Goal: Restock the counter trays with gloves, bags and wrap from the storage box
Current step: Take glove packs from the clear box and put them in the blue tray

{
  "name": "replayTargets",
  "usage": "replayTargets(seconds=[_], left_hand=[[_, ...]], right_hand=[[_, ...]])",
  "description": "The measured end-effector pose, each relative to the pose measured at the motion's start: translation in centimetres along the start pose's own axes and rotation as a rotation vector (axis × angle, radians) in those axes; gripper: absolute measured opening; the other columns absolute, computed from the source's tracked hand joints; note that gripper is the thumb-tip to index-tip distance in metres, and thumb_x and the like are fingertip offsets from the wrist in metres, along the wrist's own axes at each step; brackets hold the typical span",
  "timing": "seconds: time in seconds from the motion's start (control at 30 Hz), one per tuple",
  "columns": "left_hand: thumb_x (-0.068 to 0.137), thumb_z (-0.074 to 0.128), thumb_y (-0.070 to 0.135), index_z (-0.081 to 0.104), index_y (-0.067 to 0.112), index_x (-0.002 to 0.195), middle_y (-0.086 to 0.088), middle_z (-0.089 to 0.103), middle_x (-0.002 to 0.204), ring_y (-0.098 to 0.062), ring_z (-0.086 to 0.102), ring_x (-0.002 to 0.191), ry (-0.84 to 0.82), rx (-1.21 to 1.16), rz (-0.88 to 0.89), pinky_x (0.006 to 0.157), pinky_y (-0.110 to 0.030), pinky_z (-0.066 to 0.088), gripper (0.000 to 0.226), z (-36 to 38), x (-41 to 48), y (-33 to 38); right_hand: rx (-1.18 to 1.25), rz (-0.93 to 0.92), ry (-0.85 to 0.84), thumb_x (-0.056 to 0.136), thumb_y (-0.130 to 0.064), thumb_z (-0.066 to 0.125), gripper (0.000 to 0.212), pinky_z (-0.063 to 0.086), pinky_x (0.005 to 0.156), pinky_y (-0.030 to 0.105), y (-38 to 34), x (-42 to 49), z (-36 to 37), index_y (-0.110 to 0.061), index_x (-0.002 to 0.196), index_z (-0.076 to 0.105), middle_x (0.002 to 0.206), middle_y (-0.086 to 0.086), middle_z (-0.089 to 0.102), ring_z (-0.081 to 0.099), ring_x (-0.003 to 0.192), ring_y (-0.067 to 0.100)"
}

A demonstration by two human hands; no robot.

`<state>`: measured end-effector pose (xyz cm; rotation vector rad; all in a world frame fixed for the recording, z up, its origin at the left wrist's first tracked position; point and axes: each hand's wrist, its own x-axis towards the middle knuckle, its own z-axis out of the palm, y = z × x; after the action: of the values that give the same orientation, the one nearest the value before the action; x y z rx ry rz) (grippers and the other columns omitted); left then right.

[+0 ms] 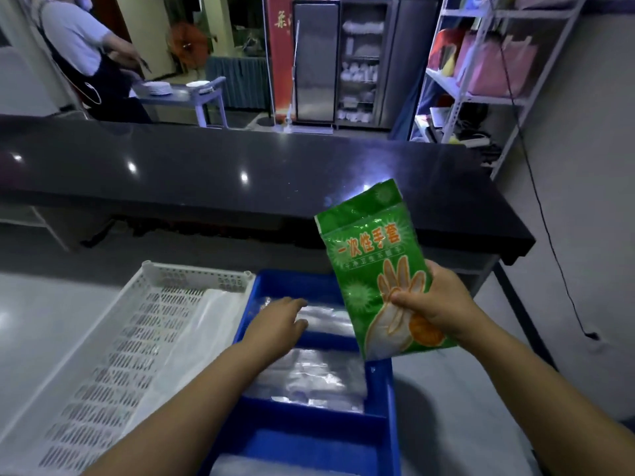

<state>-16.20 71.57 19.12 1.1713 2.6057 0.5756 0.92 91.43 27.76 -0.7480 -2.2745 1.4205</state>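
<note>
In our right hand (436, 304): we grasp the green glove packet (371, 266), thumb on the printed front, fingers curled behind its lower half.
Green glove packet: held in the air, roughly upright and leaning slightly left, over the far right part of the blue tray (309, 420); it touches only our hand.
Left hand (280, 324): released, palm down, fingers loosely extended and gripping nothing; it reaches into the tray's far compartment. We cannot tell whether the fingertips touch the contents.
Blue tray: divided crosswise into compartments, set just beside the white tray (103, 355) on the pale lower counter.
Far compartment: clear bags (326, 317) lying flat under our left hand.
Next compartment: a second stack of clear plastic packs (309, 376).
Nearer compartment: bare blue floor.
White tray: perforated, to the left, with a clear plastic sheet (206, 321) along its right side.
Dark counter (240, 166): glossy raised top behind both trays.
Background: a person (79, 46) at a cart (185, 94) bearing plates (156, 87); a steel cabinet (314, 60); a shelf rack (481, 94) with pink bags (494, 63).
</note>
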Motion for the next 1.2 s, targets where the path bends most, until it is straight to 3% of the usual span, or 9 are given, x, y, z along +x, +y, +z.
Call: replayTargets(seconds=[0.1, 0.33, 0.47, 0.63, 0.77, 0.93, 1.0, 1.07, 1.2], left_hand=[[0.091, 0.049, 0.028, 0.036, 0.016, 0.14, -0.01, 0.045, 0.138, -0.029, 0.043, 0.124, -0.172, 0.157, 0.037, 0.098, -0.039, 0.04, 0.052, 0.7, 3.4, 0.9], [0.078, 0.066, 0.044, 0.044, 0.013, 0.127, -0.009, 0.05, 0.127, -0.03, 0.049, 0.113, -0.358, 0.29, 0.091, 0.087, -0.039, 0.042, 0.062, 2.1, 7.3, 0.6], [0.072, 0.071, 0.039, 0.049, 0.013, 0.108, -0.009, 0.054, 0.112, -0.028, 0.053, 0.097, -0.336, 0.282, 0.079, 0.072, -0.034, 0.041, 0.049, 2.7, 8.1, 0.0], [0.076, 0.066, 0.032, 0.06, 0.014, 0.095, -0.005, 0.061, 0.096, -0.023, 0.054, 0.082, -0.375, 0.241, 0.096, 0.065, -0.032, 0.041, 0.027, 3.0, 8.2, -0.5], [0.078, 0.06, 0.026, 0.061, 0.015, 0.09, -0.006, 0.065, 0.099, -0.028, 0.06, 0.089, -0.227, 0.231, 0.167, 0.062, -0.031, 0.037, 0.016, 2.1, 7.2, -0.3], [0.084, 0.053, 0.021, 0.055, 0.02, 0.107, -0.005, 0.068, 0.102, -0.029, 0.064, 0.092, -0.006, 0.383, 0.306, 0.062, -0.033, 0.04, 0.023, -0.3, 2.9, 0.4], [0.067, 0.072, 0.023, 0.063, 0.021, 0.089, -0.005, 0.07, 0.078, -0.022, 0.068, 0.07, 0.068, 0.467, 0.39, 0.049, -0.026, 0.039, 0.024, -1.4, 0.4, 0.6], [0.031, 0.086, 0.029, 0.064, 0.021, 0.058, -0.001, 0.058, 0.044, -0.014, 0.057, 0.037, 0.06, 0.483, 0.443, 0.034, -0.017, 0.033, 0.036, -2.2, -1.9, 0.6], [0.011, 0.081, 0.052, 0.063, 0.021, 0.053, 0.002, 0.052, 0.037, -0.01, 0.05, 0.031, -0.009, 0.448, 0.434, 0.031, -0.016, 0.03, 0.055, -2.1, -4.8, -0.7]], right_hand=[[0.048, 0.067, 0.058, 0.067, -0.004, 0.08, 0.033, 0.054, 0.065, 0.023, 1.5, -0.4, -1.6, -0.023, 0.087, 0.061, 0.085, -0.003, 0.072, 0.07, 0.072, 0.009], [-0.023, 0.103, 0.179, 0.066, -0.005, 0.081, 0.035, 0.049, 0.054, 0.013, 2.6, -2.5, -3.4, -0.027, 0.084, 0.06, 0.076, -0.01, 0.072, 0.069, 0.067, 0.0], [-0.041, 0.099, 0.226, 0.066, -0.002, 0.08, 0.037, 0.048, 0.052, 0.007, 2.3, -2.6, -2.7, -0.026, 0.086, 0.06, 0.08, -0.01, 0.071, 0.068, 0.067, -0.003], [-0.114, 0.071, 0.244, 0.065, -0.006, 0.081, 0.04, 0.047, 0.052, 0.004, 1.7, -2.1, -1.4, -0.031, 0.086, 0.059, 0.08, -0.013, 0.07, 0.066, 0.069, -0.007], [-0.146, 0.005, 0.239, 0.064, -0.006, 0.082, 0.046, 0.049, 0.054, 0.007, 0.5, -1.5, -0.6, -0.039, 0.085, 0.059, 0.078, -0.023, 0.071, 0.067, 0.071, -0.006], [-0.372, -0.125, 0.211, 0.068, -0.024, 0.079, 0.039, 0.058, 0.063, 0.035, -2.5, 0.1, 1.0, -0.042, 0.091, 0.054, 0.081, -0.012, 0.07, 0.068, 0.073, 0.006], [-0.544, -0.201, 0.141, 0.071, -0.031, 0.075, 0.033, 0.056, 0.063, 0.037, -3.5, 1.2, 2.2, -0.038, 0.095, 0.053, 0.083, -0.01, 0.07, 0.066, 0.074, 0.012], [-0.705, -0.267, 0.062, 0.074, -0.036, 0.072, 0.031, 0.053, 0.062, 0.037, -4.0, 2.6, 3.7, -0.034, 0.098, 0.053, 0.085, -0.007, 0.07, 0.064, 0.075, 0.018], [-0.968, -0.319, -0.167, 0.075, -0.041, 0.068, 0.028, 0.034, 0.054, 0.026, -3.3, 5.5, 6.9, -0.035, 0.094, 0.049, 0.082, -0.009, 0.063, 0.053, 0.068, 0.015]])
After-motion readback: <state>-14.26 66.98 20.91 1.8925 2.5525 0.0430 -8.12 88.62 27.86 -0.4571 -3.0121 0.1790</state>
